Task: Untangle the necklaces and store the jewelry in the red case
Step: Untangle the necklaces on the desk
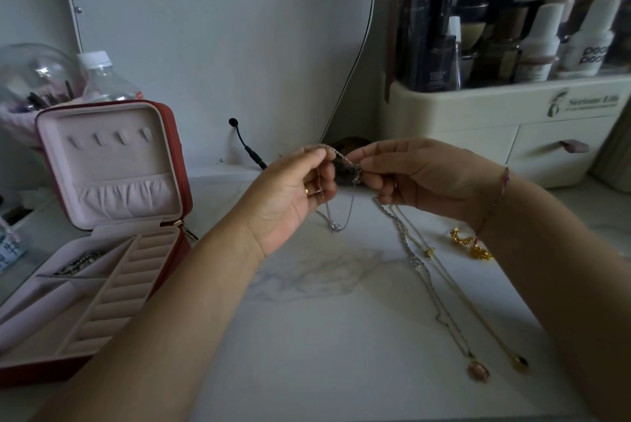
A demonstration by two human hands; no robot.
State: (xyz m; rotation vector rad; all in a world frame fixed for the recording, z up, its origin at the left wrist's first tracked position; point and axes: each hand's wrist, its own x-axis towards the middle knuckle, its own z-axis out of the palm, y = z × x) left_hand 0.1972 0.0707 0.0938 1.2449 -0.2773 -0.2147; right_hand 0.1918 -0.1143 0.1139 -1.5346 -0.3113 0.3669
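The left hand [290,192] and right hand [420,179] are pinching a silver chain [343,158] right of the red case [41,372], above the bench [307,336]. Keeping it slack is probably helping loops separate.

Place: a home dressing corner, a vanity set against a wall.
Mirror: a tall mirror [211,39] with a curved edge stands behind the desk [324,336].
Cosmetics: a cream organiser [478,107] with a drawer holds skincare and make-up bottles [543,42].
Brushes: a clear dome holder [30,76] at the left holds make-up brushes.
Desk top: white marble pattern, carrying an open red case [184,162] lined in pink.
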